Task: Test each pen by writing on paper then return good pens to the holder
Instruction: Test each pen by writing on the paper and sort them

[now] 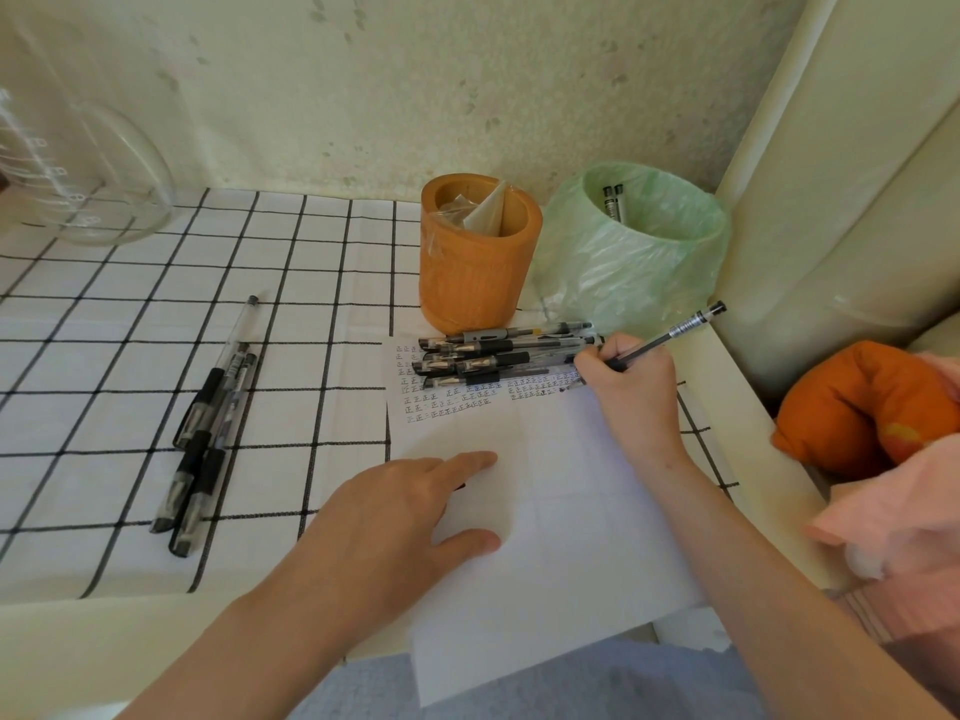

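Pen [670, 332] at centre right, pinched in right hand [623, 376], tip down at paper [561, 537] beside rows of test marks. Left hand [395, 517] flat on paper at lower centre, fingers straight. Pen pile [498, 356] lies across paper's top edge, just below orange holder [475, 272]. More pens [208, 423] left of centre on black-grid white tablecloth [130, 330]. Green-bagged bin [634, 252] right of holder, against stained pale wall [415, 70]. Glass jar [78, 174] upper left.

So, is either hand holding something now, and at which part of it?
The right hand grips a black pen low on its barrel, near the tip. The left hand holds nothing; it rests flat on the paper.
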Motion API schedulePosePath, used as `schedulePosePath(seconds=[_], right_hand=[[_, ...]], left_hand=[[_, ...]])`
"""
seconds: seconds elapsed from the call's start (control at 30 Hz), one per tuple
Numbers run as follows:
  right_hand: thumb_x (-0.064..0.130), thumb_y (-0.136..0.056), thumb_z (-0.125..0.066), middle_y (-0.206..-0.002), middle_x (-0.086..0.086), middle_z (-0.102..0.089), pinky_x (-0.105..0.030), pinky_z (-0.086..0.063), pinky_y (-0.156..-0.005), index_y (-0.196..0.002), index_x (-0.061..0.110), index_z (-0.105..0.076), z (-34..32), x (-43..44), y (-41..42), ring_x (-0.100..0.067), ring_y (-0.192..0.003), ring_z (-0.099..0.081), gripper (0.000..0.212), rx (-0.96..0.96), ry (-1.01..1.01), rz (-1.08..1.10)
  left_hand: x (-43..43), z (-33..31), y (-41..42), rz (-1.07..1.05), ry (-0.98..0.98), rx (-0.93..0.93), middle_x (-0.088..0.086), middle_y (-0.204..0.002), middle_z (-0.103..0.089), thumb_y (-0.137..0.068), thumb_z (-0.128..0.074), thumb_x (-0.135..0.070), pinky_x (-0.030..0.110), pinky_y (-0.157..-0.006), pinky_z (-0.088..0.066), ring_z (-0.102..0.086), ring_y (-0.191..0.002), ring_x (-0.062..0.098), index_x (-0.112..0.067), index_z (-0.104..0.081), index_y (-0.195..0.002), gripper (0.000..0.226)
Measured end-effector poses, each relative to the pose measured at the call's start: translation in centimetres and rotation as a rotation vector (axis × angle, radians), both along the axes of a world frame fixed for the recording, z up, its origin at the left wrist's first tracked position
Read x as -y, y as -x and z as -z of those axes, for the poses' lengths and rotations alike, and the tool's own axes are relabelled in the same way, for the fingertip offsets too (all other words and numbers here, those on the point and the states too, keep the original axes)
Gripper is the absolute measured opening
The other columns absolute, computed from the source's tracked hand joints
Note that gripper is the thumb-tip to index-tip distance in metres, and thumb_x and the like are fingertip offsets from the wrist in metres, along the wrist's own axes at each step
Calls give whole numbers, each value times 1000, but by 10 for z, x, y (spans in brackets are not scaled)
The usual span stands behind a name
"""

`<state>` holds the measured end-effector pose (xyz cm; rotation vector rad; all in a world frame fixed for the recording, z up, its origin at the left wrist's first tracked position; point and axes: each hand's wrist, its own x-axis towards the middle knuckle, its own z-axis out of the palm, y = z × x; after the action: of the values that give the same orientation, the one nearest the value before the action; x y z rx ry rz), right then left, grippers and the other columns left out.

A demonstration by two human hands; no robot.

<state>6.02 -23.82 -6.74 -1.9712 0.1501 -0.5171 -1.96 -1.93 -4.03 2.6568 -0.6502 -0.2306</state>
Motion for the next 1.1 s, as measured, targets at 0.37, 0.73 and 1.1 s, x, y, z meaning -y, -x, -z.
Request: schedulePosePath(seconds=[0.37,0.73,1.1], right_hand=[[-5,-78,-59,-50,1,-25,-14,-22,-45,-53,10,-35,-1,-1,0,-6,-48,-21,37,-25,6,-2],[-5,-78,-58,-44,9,-24,-16,-21,-46,-54,11,-33,0,1,0,-5,-49,-20,38,-7,-30,10],[-6,-78,-58,-50,2,-23,-15,-21,-46,-54,1,-36,-1,-1,1,-7,-50,-20,33,-6,-18,-8]], left_hand=[[0,1,-1,0,3,2,-22,-70,-33,-84,-45,-60,16,-62,-29,-37,-72,4,-50,-19,-138,61],[1,0,-1,-4,13,-1,-21,-69,-33,-84,-46,-59,17,-66,-28,-36,-74,5,-49,-20,-138,60],[1,-3,1,-17,15,-8,-20,-67,-32,-84,-47,-59,16,-64,-27,-35,-72,6,-49,-21,-138,60]])
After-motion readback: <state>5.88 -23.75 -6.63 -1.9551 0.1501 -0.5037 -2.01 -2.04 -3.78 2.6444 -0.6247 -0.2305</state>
